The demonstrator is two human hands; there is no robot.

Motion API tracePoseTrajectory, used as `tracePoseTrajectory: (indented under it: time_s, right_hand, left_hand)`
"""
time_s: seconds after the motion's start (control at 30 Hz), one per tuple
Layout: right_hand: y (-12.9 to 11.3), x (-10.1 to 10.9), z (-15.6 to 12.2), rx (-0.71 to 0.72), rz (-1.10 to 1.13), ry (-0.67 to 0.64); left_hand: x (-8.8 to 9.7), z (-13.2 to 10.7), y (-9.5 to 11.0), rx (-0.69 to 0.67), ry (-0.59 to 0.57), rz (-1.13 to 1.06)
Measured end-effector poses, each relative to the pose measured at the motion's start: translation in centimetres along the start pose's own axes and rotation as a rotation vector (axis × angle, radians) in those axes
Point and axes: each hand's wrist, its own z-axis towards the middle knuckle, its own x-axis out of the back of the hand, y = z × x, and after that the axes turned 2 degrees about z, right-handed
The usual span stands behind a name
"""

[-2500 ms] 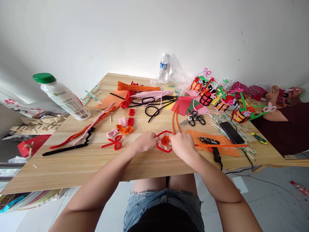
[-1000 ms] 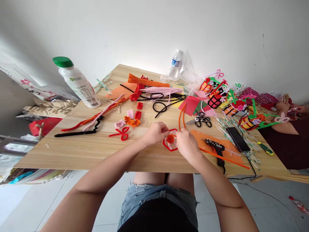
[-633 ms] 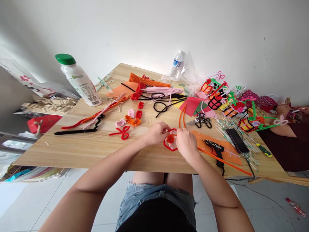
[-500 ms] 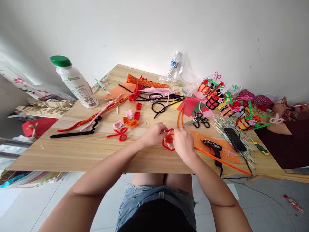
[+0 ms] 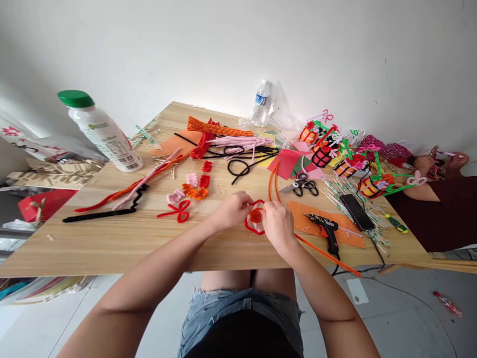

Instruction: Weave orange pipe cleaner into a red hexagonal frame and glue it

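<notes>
Two bottles are labelled, too small to read; one red ring is pinched by left hand and right hand; four baskets are lined up

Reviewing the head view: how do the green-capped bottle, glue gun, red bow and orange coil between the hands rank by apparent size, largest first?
1. Green-capped bottle
2. Glue gun
3. Red bow
4. Orange coil

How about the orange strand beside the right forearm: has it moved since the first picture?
Yes: judged against the glue gun, which it first crossed, the orange strand has swung toward the near edge of the table.
</notes>
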Motion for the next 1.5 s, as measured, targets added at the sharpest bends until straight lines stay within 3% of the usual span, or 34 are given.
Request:
tracePoseTrajectory:
  time_s: [0.5, 0.83, 1.07, 1.17, 1.3, 1.4, 1.5]
  right_hand:
    - [-0.4, -0.8, 0.0, 0.019, -0.021, 0.032]
    - [1.1, -0.3, -0.5, 0.116, 0.231, 0.029]
    - [2.1, -0.1, -1.5, 0.203, 0.369, 0.14]
    - [2.4, 0.6, -2.3, 0.107, 0.259, 0.167]
    - [2.1, 1.0, -2.9, -0.091, 0.053, 0.001]
    - [1.7, 0.6, -2.9, -0.127, 0.008, -0.075]
    - [1.4, 0.3, -2.8, -0.147, -0.04, -0.066]
  left_hand:
    - [0.0, 0.0, 0.1, 0.025, 0.01, 0.006]
    - [-0.1, 0.0, 0.0, 0.027, 0.023, 0.044]
    - [0.1, 0.0, 0.3, 0.05, 0.01, 0.059]
    - [0.2, 0.0, 0.4, 0.04, 0.018, 0.077]
    - [0.1, 0.1, 0.3, 0.039, 0.019, 0.07]
    - [0.1, 0.1, 0.3, 0.048, 0.013, 0.053]
    - [0.0, 0.0, 0.4, 0.043, 0.01, 0.048]
